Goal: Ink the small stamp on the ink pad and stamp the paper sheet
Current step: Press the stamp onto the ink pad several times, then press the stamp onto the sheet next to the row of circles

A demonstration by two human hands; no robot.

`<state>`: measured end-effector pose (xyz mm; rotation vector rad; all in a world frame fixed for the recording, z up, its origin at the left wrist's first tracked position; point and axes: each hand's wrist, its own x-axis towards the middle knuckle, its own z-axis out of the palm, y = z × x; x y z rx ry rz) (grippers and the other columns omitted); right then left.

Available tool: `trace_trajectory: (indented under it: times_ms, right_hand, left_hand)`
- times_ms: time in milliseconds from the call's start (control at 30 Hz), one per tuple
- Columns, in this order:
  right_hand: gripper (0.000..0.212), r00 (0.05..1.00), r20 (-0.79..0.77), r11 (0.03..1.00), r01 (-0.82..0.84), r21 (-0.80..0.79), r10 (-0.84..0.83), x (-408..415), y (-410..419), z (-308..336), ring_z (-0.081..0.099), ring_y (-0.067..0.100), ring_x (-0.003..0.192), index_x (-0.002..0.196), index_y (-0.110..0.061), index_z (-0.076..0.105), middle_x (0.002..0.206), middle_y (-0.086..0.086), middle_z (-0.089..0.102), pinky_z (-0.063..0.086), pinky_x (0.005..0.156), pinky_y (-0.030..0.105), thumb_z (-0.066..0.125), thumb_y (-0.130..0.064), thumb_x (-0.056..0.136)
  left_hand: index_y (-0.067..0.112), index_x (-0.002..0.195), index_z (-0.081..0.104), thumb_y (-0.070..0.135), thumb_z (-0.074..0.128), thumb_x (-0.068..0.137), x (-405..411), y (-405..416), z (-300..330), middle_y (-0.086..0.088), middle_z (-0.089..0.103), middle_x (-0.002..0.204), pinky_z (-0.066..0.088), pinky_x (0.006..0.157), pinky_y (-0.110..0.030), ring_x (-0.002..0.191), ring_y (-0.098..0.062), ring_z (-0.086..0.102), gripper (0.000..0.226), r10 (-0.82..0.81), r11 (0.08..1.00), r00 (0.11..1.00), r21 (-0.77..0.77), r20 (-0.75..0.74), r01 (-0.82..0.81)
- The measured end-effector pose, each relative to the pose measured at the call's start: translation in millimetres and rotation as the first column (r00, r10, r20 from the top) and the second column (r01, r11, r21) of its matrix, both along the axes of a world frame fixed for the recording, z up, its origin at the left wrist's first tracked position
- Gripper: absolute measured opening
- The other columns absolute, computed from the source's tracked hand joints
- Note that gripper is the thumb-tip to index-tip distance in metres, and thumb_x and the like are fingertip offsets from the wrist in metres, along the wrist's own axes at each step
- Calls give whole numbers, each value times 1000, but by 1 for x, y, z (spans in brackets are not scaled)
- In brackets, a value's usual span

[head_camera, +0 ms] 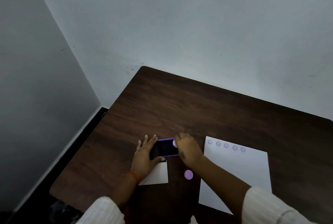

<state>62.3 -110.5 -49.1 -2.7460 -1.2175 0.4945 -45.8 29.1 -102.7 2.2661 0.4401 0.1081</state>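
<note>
Purple cap (188, 174) between ink pad (167, 148) and paper sheet (237, 169).

Dim, flat, bluish light, perhaps from overhead; shadows soft; slight blur on the right hand (187, 149); wide-angle bending and darkening toward the edges.

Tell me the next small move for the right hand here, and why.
Probably lift the small stamp off the ink pad and carry it to the paper sheet. The right hand holds it at the pad's right edge, the left hand steadies the pad, and five prints leave room after the last.
</note>
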Motion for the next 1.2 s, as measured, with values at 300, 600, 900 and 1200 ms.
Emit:
trace_trajectory:
  times_ms: [300, 600, 900, 1200]
  right_hand:
    - [20, 964, -164, 947, 243, 209, -211, 10, 1, 1, 59, 35, 85, 88, 4, 64, 98, 25, 66, 41, 69, 31, 49, -8, 88]
    - [21, 26, -999, 156, 987, 31, 30, -1, -60, 24, 66, 18, 91, 105, -3, 65, 100, 11, 69, 60, 63, 20, 56, 2, 87]
    - [29, -140, -846, -162, 953, -256, 514, -33, -157, 33, 73, 25, 85, 97, 0, 71, 100, 18, 74, 60, 73, 33, 67, -6, 69]
    - [21, 10, -877, -283, 948, -144, 481, -26, -206, 30, 74, 23, 81, 88, -1, 74, 91, 15, 76, 62, 72, 32, 60, -8, 73]
  left_hand:
    - [22, 139, 33, 33, 72, 75, 0, 1, 2, 4, 28, 153, -1, 119, -36, 144, -17, 7, 76, -16, 1000, 1000, 3, -19, 16]
    - [28, 142, 21, 37, 65, 80, -2, -1, 5, 0, 26, 154, 0, 119, -40, 145, -20, 6, 77, -36, 997, 997, 71, -63, 40]
    - [14, 139, 32, 34, 67, 80, 6, -11, 21, -13, 38, 147, 11, 119, -46, 142, -28, 19, 71, 80, 996, 994, 34, -73, -78]
    - [22, 137, 36, 34, 67, 80, 56, -103, 46, -2, 37, 149, 12, 119, -42, 142, -19, 22, 66, -258, 957, 963, 161, 83, 242]
